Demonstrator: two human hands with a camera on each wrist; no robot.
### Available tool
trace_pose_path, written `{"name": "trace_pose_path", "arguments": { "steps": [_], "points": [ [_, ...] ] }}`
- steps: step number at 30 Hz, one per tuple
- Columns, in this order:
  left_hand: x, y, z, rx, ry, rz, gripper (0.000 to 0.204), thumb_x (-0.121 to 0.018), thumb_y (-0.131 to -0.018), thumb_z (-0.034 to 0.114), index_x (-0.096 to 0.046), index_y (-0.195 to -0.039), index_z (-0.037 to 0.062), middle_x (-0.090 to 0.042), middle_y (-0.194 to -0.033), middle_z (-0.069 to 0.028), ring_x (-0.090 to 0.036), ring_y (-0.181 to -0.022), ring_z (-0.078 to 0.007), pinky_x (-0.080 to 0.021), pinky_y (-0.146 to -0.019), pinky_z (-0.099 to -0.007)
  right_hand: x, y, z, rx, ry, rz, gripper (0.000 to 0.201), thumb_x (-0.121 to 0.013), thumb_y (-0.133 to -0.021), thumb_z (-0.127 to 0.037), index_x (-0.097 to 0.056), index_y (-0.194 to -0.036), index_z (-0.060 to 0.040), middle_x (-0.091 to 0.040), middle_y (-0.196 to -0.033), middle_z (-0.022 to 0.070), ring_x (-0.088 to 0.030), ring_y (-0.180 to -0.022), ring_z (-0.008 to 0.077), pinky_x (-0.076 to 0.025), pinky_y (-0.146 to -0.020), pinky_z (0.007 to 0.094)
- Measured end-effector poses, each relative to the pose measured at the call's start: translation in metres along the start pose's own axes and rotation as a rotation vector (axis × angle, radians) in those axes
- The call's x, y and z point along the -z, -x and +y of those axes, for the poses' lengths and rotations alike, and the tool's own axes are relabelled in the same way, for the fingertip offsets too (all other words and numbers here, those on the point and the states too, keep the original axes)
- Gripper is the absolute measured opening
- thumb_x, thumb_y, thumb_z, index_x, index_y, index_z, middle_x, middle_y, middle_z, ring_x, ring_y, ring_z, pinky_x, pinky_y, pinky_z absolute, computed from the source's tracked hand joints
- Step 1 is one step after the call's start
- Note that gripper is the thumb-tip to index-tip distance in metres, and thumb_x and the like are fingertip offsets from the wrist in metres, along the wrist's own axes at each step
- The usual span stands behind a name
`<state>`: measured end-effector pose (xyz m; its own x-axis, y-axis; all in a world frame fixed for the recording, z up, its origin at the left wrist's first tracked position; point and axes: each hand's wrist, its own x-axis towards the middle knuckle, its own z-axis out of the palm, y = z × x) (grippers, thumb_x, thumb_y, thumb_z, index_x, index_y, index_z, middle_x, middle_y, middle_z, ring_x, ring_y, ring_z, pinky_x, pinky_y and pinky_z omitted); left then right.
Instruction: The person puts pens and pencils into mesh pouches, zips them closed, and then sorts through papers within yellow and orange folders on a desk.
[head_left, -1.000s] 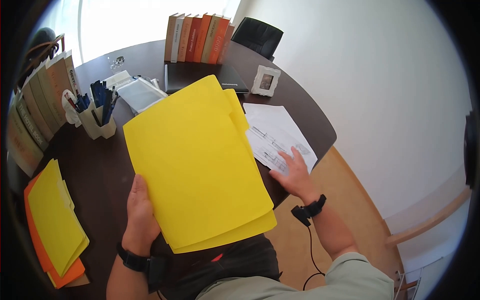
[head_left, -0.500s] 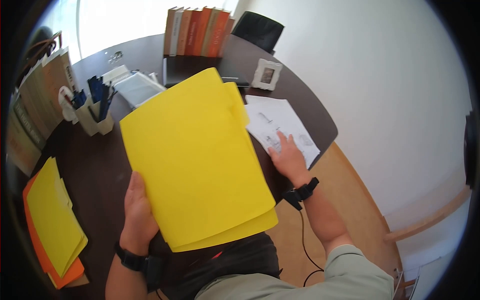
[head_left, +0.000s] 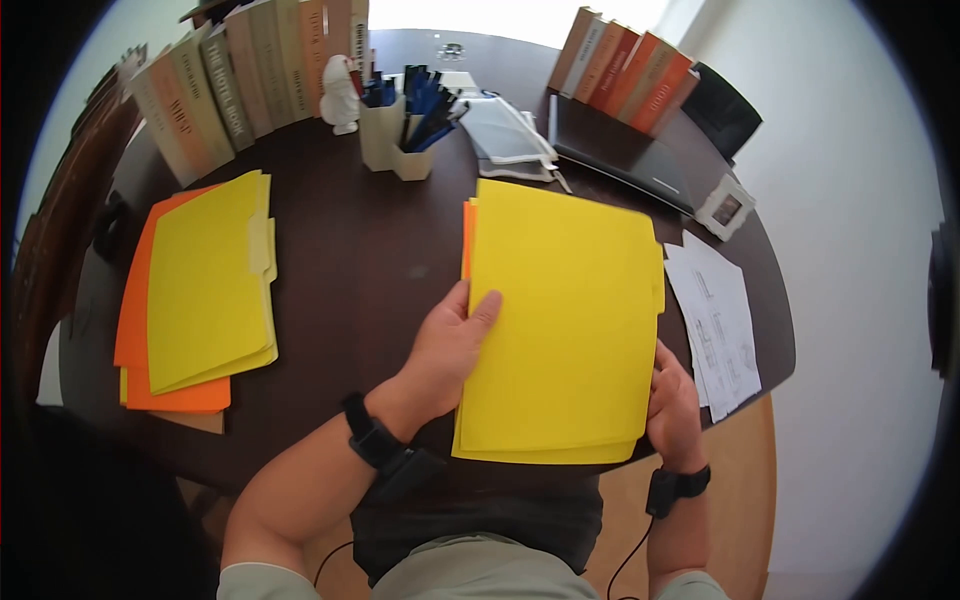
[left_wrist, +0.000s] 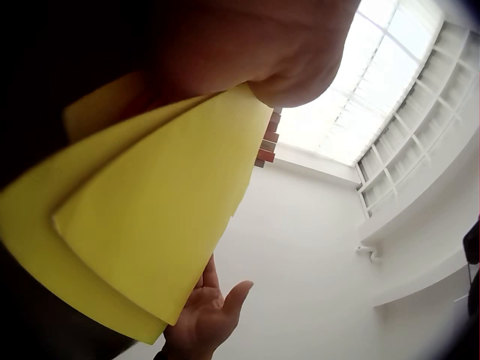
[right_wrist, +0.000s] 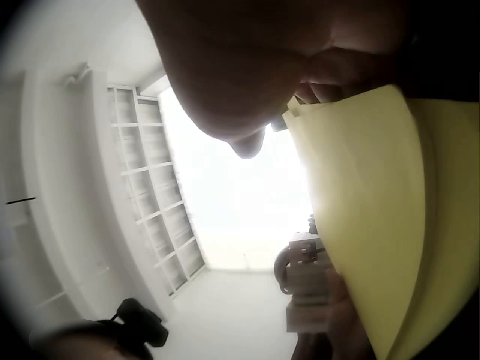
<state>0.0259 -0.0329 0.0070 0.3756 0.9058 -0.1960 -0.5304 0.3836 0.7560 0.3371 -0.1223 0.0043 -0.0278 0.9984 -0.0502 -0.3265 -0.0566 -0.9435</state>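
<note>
Yellow file folders (head_left: pixel 560 330) are held up over the near edge of the table, with a strip of orange folder (head_left: pixel 467 240) peeking out behind their left edge. My left hand (head_left: pixel 440 350) grips them at the left side, thumb lying across the front. At the right edge, my right hand (head_left: pixel 675 410) has its fingers against and partly behind the folders. In the left wrist view, that right hand (left_wrist: pixel 206 319) shows its thumb held away from the yellow folder (left_wrist: pixel 161 210). Sheets with line drawings (head_left: pixel 715 325) lie on the table to the right.
A pile of yellow and orange folders (head_left: pixel 210 290) lies at the left of the dark table (head_left: pixel 350 330). Behind are pen holders (head_left: pixel 395 140), a white figurine (head_left: pixel 340 95), rows of books (head_left: pixel 625 70), a black laptop (head_left: pixel 615 145) and a white photo frame (head_left: pixel 725 207).
My right hand has left the drawn sheets and come to the folders' right edge. The head view has turned left, and the folders now stand straighter in it, left hand still gripping them.
</note>
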Motion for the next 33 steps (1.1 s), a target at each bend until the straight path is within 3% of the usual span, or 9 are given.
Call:
{"name": "trace_pose_path", "arguments": {
  "steps": [5, 8, 16, 22, 24, 26, 29, 32, 33],
  "points": [
    [-0.001, 0.0, -0.006, -0.105, -0.136, -0.072, 0.04, -0.053, -0.111, 0.019, -0.045, -0.146, 0.0019, -0.062, -0.132, -0.0088, -0.063, -0.116, -0.0165, -0.053, -0.101, -0.0325, -0.026, 0.004, 0.004, 0.098, 0.248, 0.112, 0.067, -0.059, -0.098, -0.004, -0.031, -0.158, 0.0072, -0.055, -0.148, 0.0166, -0.057, -0.133, 0.0226, -0.042, -0.113, 0.0337],
    [-0.001, -0.001, -0.007, -0.131, -0.17, -0.069, 0.04, -0.054, -0.11, 0.017, -0.045, -0.146, 0.0019, -0.061, -0.132, -0.0082, -0.062, -0.116, -0.0153, -0.052, -0.1, -0.0311, -0.036, 0.001, 0.006, 0.214, 0.334, 0.06, 0.071, -0.061, -0.097, -0.005, -0.028, -0.159, 0.0053, -0.049, -0.154, 0.0154, -0.051, -0.138, 0.0225, -0.037, -0.117, 0.0348],
    [-0.002, -0.001, -0.008, -0.141, -0.127, -0.06, 0.038, -0.053, -0.111, 0.017, -0.047, -0.145, 0.0025, -0.064, -0.132, -0.0088, -0.064, -0.117, -0.0163, -0.054, -0.099, -0.0309, -0.044, 0.002, 0.005, 0.184, 0.391, 0.091, 0.07, -0.063, -0.097, -0.011, -0.032, -0.158, 0.004, -0.049, -0.155, 0.0156, -0.047, -0.142, 0.0254, -0.034, -0.12, 0.0377],
    [0.0, 0.0, -0.006, -0.157, 0.012, -0.063, 0.037, -0.05, -0.112, 0.023, -0.05, -0.142, 0.0021, -0.066, -0.127, -0.0085, -0.065, -0.114, -0.016, -0.054, -0.099, -0.0303, -0.042, -0.002, -0.011, 0.179, 0.319, 0.105, 0.041, -0.06, -0.099, 0.0, -0.052, -0.139, 0.0046, -0.065, -0.134, 0.0138, -0.063, -0.121, 0.0214, -0.046, -0.107, 0.035],
    [0.004, -0.002, -0.005, -0.177, 0.098, -0.038, 0.036, -0.049, -0.113, 0.026, -0.052, -0.139, 0.0017, -0.067, -0.122, -0.008, -0.065, -0.11, -0.0155, -0.054, -0.098, -0.0307, -0.042, -0.009, -0.039, 0.232, 0.364, 0.128, 0.043, -0.057, -0.098, 0.006, -0.051, -0.141, 0.0026, -0.064, -0.135, 0.0139, -0.063, -0.121, 0.0214, -0.049, -0.104, 0.0355],
    [0.01, -0.006, -0.003, -0.2, 0.11, 0.01, 0.035, -0.047, -0.113, 0.027, -0.055, -0.135, 0.0011, -0.067, -0.116, -0.0076, -0.064, -0.106, -0.0149, -0.054, -0.097, -0.0314, -0.071, -0.021, -0.066, 0.444, 0.4, 0.161, 0.043, -0.054, -0.102, 0.001, -0.048, -0.144, 0.0013, -0.064, -0.135, 0.014, -0.063, -0.12, 0.0216, -0.05, -0.103, 0.0345],
    [0.012, -0.012, -0.007, -0.292, 0.062, 0.163, 0.03, -0.05, -0.111, 0.024, -0.058, -0.13, 0.0008, -0.067, -0.112, -0.0088, -0.063, -0.102, -0.0176, -0.053, -0.095, -0.0334, -0.132, -0.036, -0.098, 0.531, 0.396, 0.24, 0.043, -0.05, -0.107, -0.008, -0.043, -0.149, 0.0004, -0.064, -0.133, 0.014, -0.064, -0.119, 0.021, -0.051, -0.101, 0.0324],
    [0.014, -0.014, -0.023, -0.641, -0.487, 0.252, 0.032, -0.052, -0.109, 0.026, -0.062, -0.118, -0.003, -0.067, -0.112, -0.0213, -0.065, -0.099, -0.0328, -0.052, -0.091, -0.0395, -0.181, -0.059, -0.097, 0.569, 0.33, 0.031, 0.044, -0.044, -0.11, -0.013, -0.039, -0.152, -0.0001, -0.064, -0.133, 0.014, -0.064, -0.116, 0.0192, -0.051, -0.097, 0.0309],
    [0.011, -0.015, -0.027, -0.682, -0.513, 0.287, 0.027, -0.052, -0.105, 0.019, -0.062, -0.117, -0.0036, -0.065, -0.114, -0.0262, -0.062, -0.104, -0.0437, -0.05, -0.091, -0.0451, -0.198, -0.066, -0.093, 0.566, 0.313, -0.043, 0.044, -0.045, -0.11, -0.013, -0.04, -0.152, -0.0001, -0.064, -0.131, 0.0134, -0.065, -0.114, 0.0184, -0.051, -0.096, 0.0307]
  ]
}}
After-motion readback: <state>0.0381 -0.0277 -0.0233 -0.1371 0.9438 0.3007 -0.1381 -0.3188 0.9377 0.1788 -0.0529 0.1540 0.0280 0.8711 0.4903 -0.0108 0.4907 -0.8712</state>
